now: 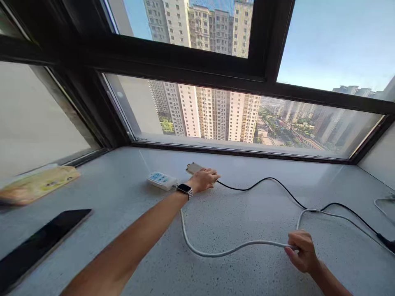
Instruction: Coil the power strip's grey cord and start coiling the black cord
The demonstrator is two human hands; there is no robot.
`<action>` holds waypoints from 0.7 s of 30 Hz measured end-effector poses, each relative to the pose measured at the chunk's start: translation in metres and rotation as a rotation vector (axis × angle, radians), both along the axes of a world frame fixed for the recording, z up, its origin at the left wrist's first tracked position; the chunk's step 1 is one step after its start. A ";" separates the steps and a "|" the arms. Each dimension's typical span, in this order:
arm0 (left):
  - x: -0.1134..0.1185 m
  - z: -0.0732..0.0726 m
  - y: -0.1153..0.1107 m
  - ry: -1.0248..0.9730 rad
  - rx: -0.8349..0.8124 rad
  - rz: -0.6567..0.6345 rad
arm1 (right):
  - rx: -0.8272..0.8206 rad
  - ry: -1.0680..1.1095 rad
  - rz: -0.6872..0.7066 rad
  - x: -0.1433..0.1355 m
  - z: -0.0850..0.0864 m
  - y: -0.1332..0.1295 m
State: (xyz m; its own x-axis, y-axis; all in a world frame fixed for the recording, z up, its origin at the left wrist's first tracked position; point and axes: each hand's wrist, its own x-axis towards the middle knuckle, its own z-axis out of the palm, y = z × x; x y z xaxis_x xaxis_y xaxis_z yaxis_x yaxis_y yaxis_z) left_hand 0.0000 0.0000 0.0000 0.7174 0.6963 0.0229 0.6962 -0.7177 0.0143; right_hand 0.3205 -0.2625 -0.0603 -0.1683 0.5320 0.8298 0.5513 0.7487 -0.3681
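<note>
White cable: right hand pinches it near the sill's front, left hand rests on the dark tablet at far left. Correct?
Not quite. The right hand does pinch the white cable, but the left hand is not on the dark tablet; it rests on a small flat device beside the white power strip. The head view shows this.

A white cable (pixel 234 248) curves in a wide loop across the speckled grey worktop (pixel 247 205), pinched between the fingers (pixel 291 248) of the right hand (pixel 304 251); beyond them it runs on to the right, and back from them it sweeps left and up beneath the left wrist. A small flat tan device (pixel 193 167) lies under the fingers (pixel 212 176) of the left hand (pixel 203 179), a thin black cord (pixel 271 179) leaving just past the fingertips and snaking right.
</note>
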 end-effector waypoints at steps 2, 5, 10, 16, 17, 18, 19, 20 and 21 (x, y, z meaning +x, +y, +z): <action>-0.001 -0.004 0.000 -0.002 -0.017 0.015 | 0.003 0.031 -0.015 0.003 0.002 0.000; -0.003 -0.004 -0.002 -0.045 -0.044 0.027 | -0.006 0.126 -0.018 0.008 0.002 0.001; 0.002 0.009 -0.040 -0.191 -0.121 -0.050 | -0.067 0.310 -0.059 0.014 0.002 0.001; 0.053 0.024 -0.157 -0.459 -0.606 -0.324 | -0.192 0.232 -0.029 -0.021 0.013 -0.006; 0.063 0.027 -0.173 -0.488 -0.700 -0.317 | -0.224 0.201 -0.002 -0.029 0.017 -0.008; 0.071 0.030 -0.185 -0.547 -0.805 -0.292 | -0.266 0.174 0.038 -0.035 0.021 -0.009; 0.077 0.033 -0.193 -0.624 -0.890 -0.257 | -0.329 0.157 0.089 -0.040 0.025 -0.010; 0.079 0.037 -0.197 -0.717 -0.956 -0.222 | -0.413 0.152 0.150 -0.041 0.028 -0.010; 0.079 0.041 -0.198 -0.822 -0.991 -0.188 | -0.517 0.164 0.208 -0.039 0.031 -0.008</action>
